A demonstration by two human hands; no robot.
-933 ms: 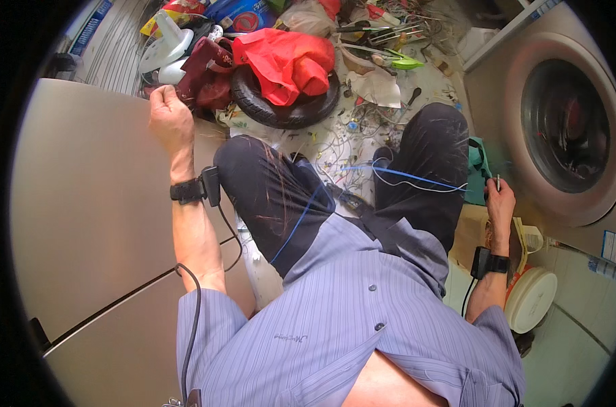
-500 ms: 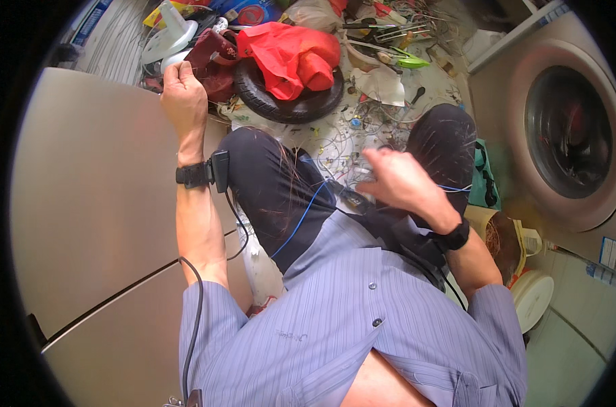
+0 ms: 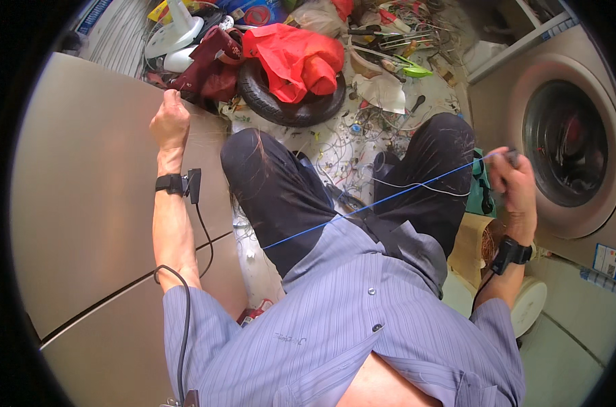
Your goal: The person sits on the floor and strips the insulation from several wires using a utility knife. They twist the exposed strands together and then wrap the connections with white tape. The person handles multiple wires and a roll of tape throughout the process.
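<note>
Head view: right hand [image 3: 515,178] at 3 o'clock, fingers pinching thin blue wire [image 3: 369,208], drawn taut across the lap. Left hand [image 3: 170,122], fingers curled, braces on grey metal cabinet [image 3: 84,203]. Wire looks only part-pulled.

Brushed metal panel [image 3: 84,203]; black rubber tyre [image 3: 287,108].

Blue wire [image 3: 389,197]; red cloth [image 3: 294,57]; black tyre [image 3: 287,108]; striped blue shirt [image 3: 349,339]

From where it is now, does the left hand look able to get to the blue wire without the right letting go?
Probably yes. The left hand rests on the grey cabinet's edge holding nothing. The blue wire runs taut across the lap up to the right hand, and nothing lies between the left hand and its lower end.
</note>
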